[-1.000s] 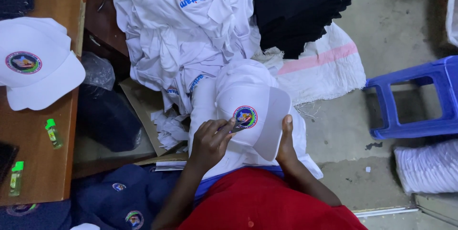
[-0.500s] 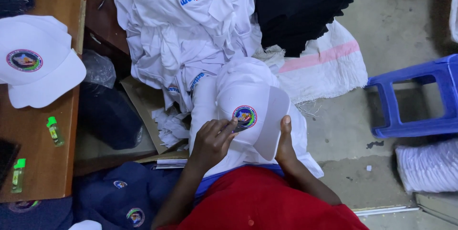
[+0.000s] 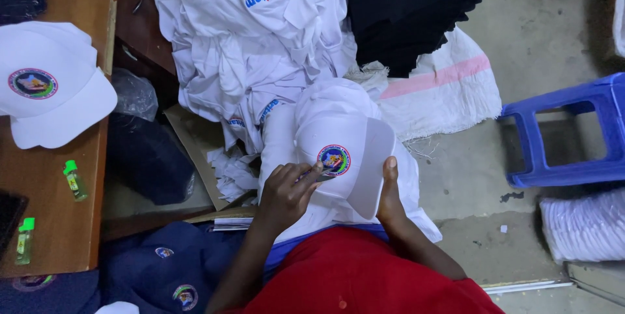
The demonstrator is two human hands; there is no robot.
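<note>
A heap of white garments [image 3: 254, 47] fills the top of the view, spilling down toward the person's lap, with a dark pile of cloth [image 3: 416, 8] behind it and a white woven sack [image 3: 443, 92] with a pink stripe lying on the concrete floor [image 3: 540, 34] beside both. At the right edge stands a blue plastic stool [image 3: 573, 138], and below it a stack of white fabric [image 3: 586, 223] rests near the floor. A wooden table [image 3: 58, 216] runs down the left side, carrying a second white cap [image 3: 52, 92] with a round multicoloured badge. Between the table and the person sits an open cardboard box [image 3: 195, 144] (what it holds is mostly hidden under the garments; crumpled white paper or cloth shows at its lip), with a dark bag [image 3: 146, 157] and a clear plastic bag [image 3: 133, 92] just beside it. Navy caps [image 3: 169, 268] with small round badges lie at the lower left.

At the centre, on the person's lap, a white cap [image 3: 338, 138] sits on top of a stack of similar white caps, its round badge facing up and its brim pointing to the right. The right hand [image 3: 390, 193] is clasped on the edge of the brim, thumb laid along the top. The left hand [image 3: 286, 193] is curled tight around a small dark tool [image 3: 319, 174], its tip touching the lower-left edge of the badge; what kind of tool cannot be told. Two small green-capped bottles [image 3: 75, 180] stand on the table, well apart from the hands.
</note>
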